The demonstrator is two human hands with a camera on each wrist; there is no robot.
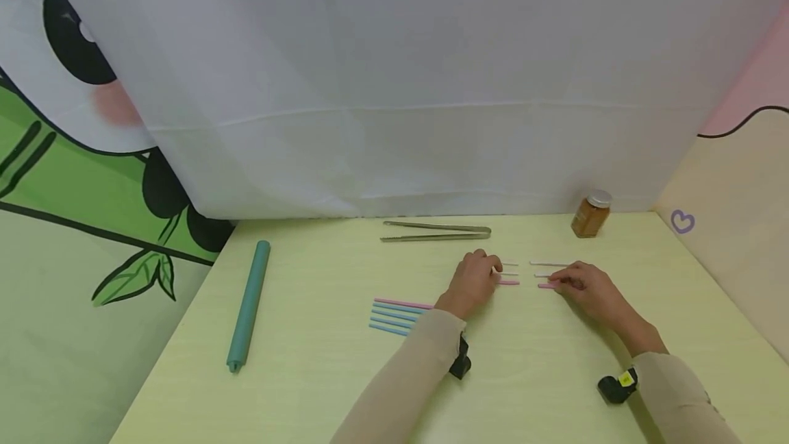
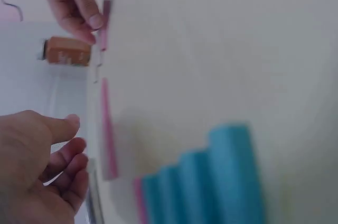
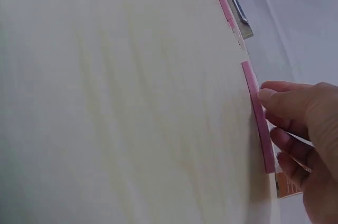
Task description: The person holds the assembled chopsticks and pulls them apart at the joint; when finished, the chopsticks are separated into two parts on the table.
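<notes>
My right hand (image 1: 588,292) pinches a thin white stick (image 1: 542,275) between thumb and forefinger, just beyond a pink stick (image 3: 257,115) lying on the table. The thumb overlaps the pink stick's edge in the right wrist view. Another white stick (image 1: 548,264) lies farther back. My left hand (image 1: 471,284) is over the left set of sticks, its fingers loosely bent and a gap between thumb and fingers in the left wrist view. There a pink stick (image 2: 108,129) lies apart from the fingers. Two white stick ends (image 1: 510,274) show beyond it in the head view.
Several blue sticks (image 1: 392,315) and a pink one (image 1: 394,302) lie beside my left forearm. Metal tongs (image 1: 437,231) rest behind my hands. A brown jar (image 1: 590,218) with a silvery lid stands at the back right, and a teal rolled tube (image 1: 249,303) lies at left.
</notes>
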